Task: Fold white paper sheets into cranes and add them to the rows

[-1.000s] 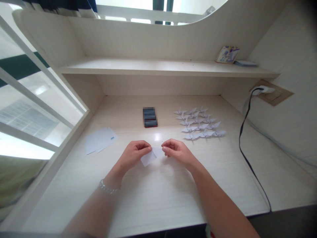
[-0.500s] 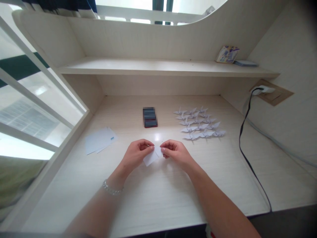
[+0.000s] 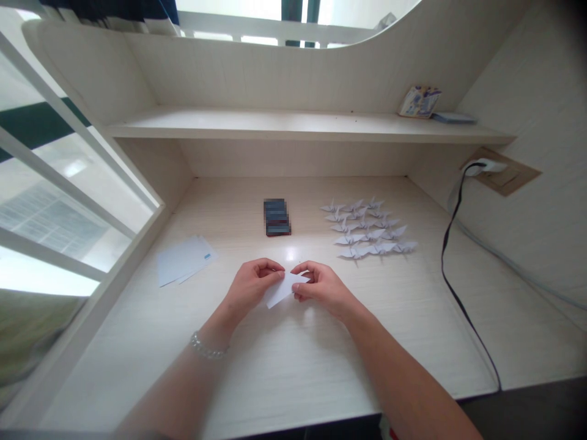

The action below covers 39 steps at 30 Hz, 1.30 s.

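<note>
Between my hands is a small piece of folded white paper [image 3: 285, 288], held just above the desk with one corner pointing toward me. My left hand [image 3: 257, 282] pinches its left upper edge between thumb and fingers; a beaded bracelet [image 3: 208, 347] circles that wrist. My right hand [image 3: 323, 287] grips the paper's right side, thumb in front and fingers curled behind. Part of the paper is hidden by the fingers. Beyond my right hand, several folded white paper cranes [image 3: 369, 235] stand in rows on the desk.
Loose white sheets [image 3: 183, 261] lie at the left of the desk. A dark, pixelated rectangular object [image 3: 277, 217] sits behind my hands. A black cable [image 3: 444, 263] runs from the wall socket [image 3: 504, 171] over the right side. Above, a shelf [image 3: 275, 122] holds a small colourful packet [image 3: 419, 101].
My right hand has shifted slightly left and its thumb lower on the paper. The paper's right part has turned, with a pointed flap now showing past the right fingers. My left hand stays put.
</note>
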### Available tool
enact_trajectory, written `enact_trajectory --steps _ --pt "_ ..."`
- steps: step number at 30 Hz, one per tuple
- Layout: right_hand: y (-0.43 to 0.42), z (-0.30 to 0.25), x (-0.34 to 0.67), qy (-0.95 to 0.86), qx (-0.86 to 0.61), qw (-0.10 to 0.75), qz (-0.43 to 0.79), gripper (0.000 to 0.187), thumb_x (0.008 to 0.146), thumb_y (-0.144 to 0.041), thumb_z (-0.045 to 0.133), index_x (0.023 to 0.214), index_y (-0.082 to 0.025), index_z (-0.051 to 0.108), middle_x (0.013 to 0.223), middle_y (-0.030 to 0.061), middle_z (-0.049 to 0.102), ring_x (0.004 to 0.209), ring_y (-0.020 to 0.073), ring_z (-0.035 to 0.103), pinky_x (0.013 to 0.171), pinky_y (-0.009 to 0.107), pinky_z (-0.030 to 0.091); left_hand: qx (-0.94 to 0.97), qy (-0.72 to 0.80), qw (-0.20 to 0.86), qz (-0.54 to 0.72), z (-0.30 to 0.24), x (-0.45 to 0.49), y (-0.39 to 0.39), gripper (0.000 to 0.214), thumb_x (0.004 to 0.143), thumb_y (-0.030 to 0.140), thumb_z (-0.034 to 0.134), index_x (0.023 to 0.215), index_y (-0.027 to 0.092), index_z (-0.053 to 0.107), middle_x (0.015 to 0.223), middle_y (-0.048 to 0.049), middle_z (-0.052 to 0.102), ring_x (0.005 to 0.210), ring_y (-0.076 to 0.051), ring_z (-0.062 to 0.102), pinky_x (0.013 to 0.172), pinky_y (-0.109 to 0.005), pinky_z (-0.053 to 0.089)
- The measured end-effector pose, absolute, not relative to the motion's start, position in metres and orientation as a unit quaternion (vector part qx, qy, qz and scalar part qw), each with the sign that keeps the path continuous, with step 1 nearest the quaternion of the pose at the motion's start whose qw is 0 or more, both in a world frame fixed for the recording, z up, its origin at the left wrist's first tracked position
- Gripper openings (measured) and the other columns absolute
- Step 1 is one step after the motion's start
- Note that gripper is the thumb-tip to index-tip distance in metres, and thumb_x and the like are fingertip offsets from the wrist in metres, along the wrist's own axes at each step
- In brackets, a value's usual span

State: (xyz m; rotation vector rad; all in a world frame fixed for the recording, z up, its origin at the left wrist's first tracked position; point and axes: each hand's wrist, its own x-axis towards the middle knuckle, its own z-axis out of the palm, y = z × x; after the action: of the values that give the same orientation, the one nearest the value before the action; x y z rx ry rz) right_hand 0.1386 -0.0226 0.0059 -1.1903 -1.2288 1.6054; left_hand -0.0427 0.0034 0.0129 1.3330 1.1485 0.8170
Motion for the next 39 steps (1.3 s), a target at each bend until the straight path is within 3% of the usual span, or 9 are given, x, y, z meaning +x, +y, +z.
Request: enact_trajectory --steps 6,13,22,26,30,34,39 --pt "-0.023 0.013 0.143 -0.450 -0.444 0.397 0.666 0.031 0.063 -0.022 0.070 0.091 -0.017 0.059 0.062 -0.0003 0.061 0.056 0.0121 0.058 0.056 0.025 0.047 0.477 0.408 0.673 0.392 0.019 -0.048 0.006 0.026 0.077 0.036 0.059 0.092 0.015 0.062 0.080 -0.0059 0.066 0.067 -0.014 0.060 0.060 -0.025 0.045" --pt "-0.025 0.017 0.145 -0.395 -0.372 0.386 0.746 0.042 0.061 -0.020 0.074 0.099 -0.016 0.056 0.062 -0.0008 0.059 0.052 0.0097 0.054 0.051 0.023 0.041 0.535 0.339 0.659 0.405 0.021 -0.043 -0.001 0.031 0.062 0.020 0.075 0.090 0.013 0.064 0.097 -0.0119 0.067 0.084 -0.022 0.063 0.071 -0.033 0.050" --pt "-0.024 0.013 0.144 -0.373 -0.323 0.363 0.790 0.046 0.062 -0.019 0.074 0.105 -0.017 0.056 0.067 -0.0011 0.060 0.053 0.0084 0.055 0.053 0.022 0.043 0.548 0.322 0.663 0.394 0.019 -0.041 -0.002 0.018 0.066 0.019 0.072 0.082 0.011 0.067 0.085 -0.0098 0.069 0.075 -0.020 0.065 0.069 -0.032 0.051" --pt "-0.020 0.009 0.147 -0.379 -0.387 0.402 0.738 0.029 0.071 -0.032 0.068 0.095 -0.016 0.062 0.085 0.0056 0.063 0.076 0.0134 0.060 0.063 0.023 0.047 0.549 0.375 0.645 0.378 0.015 -0.044 0.003 0.019 0.070 0.022 0.068 0.085 0.012 0.067 0.081 -0.0076 0.069 0.071 -0.016 0.061 0.068 -0.028 0.048" --pt "-0.015 0.008 0.151 -0.394 -0.441 0.454 0.667 0.036 0.080 -0.050 0.052 0.092 -0.017 0.062 0.085 0.0063 0.063 0.072 0.0141 0.061 0.059 0.024 0.048 0.561 0.411 0.635 0.335 0.009 -0.047 0.007 0.025 0.069 0.023 0.067 0.092 0.013 0.067 0.082 -0.0079 0.068 0.069 -0.015 0.059 0.063 -0.026 0.045" --pt "-0.016 0.008 0.149 -0.493 -0.457 0.422 0.609 0.029 0.073 -0.040 0.064 0.089 -0.016 0.063 0.079 0.0041 0.064 0.063 0.0127 0.060 0.058 0.024 0.048 0.575 0.414 0.632 0.315 0.004 -0.047 0.007 0.027 0.069 0.024 0.066 0.094 0.013 0.067 0.078 -0.0073 0.068 0.067 -0.015 0.058 0.061 -0.026 0.044" --pt "-0.019 0.005 0.144 -0.518 -0.460 0.408 0.595 0.025 0.074 -0.034 0.063 0.090 -0.015 0.065 0.073 0.0043 0.065 0.058 0.0135 0.061 0.055 0.026 0.048 0.564 0.421 0.629 0.330 0.009 -0.046 0.005 0.023 0.072 0.025 0.064 0.090 0.013 0.069 0.076 -0.0071 0.067 0.065 -0.013 0.056 0.060 -0.025 0.043"
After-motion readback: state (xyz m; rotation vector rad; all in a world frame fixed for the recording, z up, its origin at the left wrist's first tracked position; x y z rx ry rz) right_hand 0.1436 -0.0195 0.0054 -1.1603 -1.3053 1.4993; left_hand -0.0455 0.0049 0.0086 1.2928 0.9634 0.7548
